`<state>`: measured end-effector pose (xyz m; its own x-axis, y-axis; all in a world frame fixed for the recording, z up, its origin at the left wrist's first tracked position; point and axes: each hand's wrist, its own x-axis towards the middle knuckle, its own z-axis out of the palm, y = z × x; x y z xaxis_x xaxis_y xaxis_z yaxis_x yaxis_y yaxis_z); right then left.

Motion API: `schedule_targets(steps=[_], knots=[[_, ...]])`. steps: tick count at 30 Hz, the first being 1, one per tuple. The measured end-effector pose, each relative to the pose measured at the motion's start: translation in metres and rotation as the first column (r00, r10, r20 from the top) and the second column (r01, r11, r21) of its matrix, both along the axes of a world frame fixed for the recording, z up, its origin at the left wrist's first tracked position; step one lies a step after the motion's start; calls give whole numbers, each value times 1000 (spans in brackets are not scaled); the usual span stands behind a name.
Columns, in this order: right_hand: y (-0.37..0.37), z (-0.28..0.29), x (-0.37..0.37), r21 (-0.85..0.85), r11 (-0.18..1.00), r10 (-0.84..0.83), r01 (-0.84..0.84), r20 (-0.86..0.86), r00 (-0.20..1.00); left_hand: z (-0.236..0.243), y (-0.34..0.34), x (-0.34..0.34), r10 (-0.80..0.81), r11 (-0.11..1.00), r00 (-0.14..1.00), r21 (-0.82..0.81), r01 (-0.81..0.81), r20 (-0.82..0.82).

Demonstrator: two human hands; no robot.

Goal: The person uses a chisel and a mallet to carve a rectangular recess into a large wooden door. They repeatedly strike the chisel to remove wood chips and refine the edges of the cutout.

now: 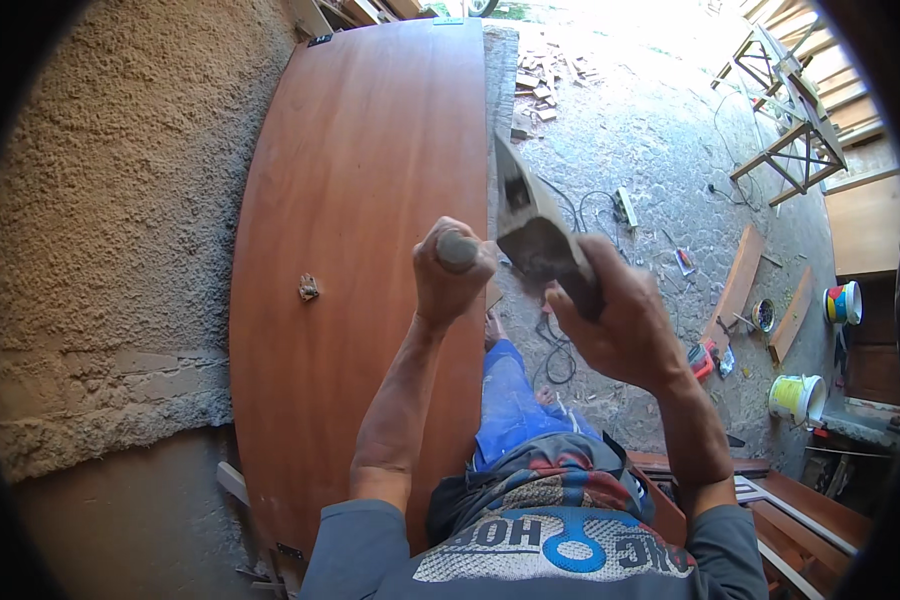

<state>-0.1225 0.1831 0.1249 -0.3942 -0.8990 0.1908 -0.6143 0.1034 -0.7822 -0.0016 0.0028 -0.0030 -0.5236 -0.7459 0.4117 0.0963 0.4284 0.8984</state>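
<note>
A large reddish-brown wooden door (340,180) lies flat in front of me and to my left. My left hand (450,272) is above its right side, in a fist around a tool seen end-on. Only the tool's round grey end (457,250) shows, so its kind is hidden. My right hand (625,320), smeared by motion, grips what looks like a hand plane (532,225), raised and tilted beside the door's right edge. A small crumpled object (308,288) sits on the door, left of my left hand.
A rough wall (130,200) runs along the left. Cables and a white power strip (625,207) lie on the floor at right. Beyond are wood planks (738,285), white buckets (797,398), a red power tool (703,360) and a trestle (785,150). Wood offcuts (540,85) are scattered farther off.
</note>
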Motion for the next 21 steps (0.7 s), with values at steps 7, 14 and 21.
schedule_targets(steps=[7, 14, 21], knots=[[-30, 52, 16, 111, 987, 148, -115, -364, 920, -35, -10, 16, 14, 985, 999, -170, -21, -44], [-18, -14, 3, 238, 945, 268, -226, -160, 950, -27, -26, 46, 72, 970, 997, -230, -73, -12], [33, -42, 9, 137, 985, -139, 104, 281, 950, 63, -28, 20, -21, 977, 995, 210, 41, -96]])
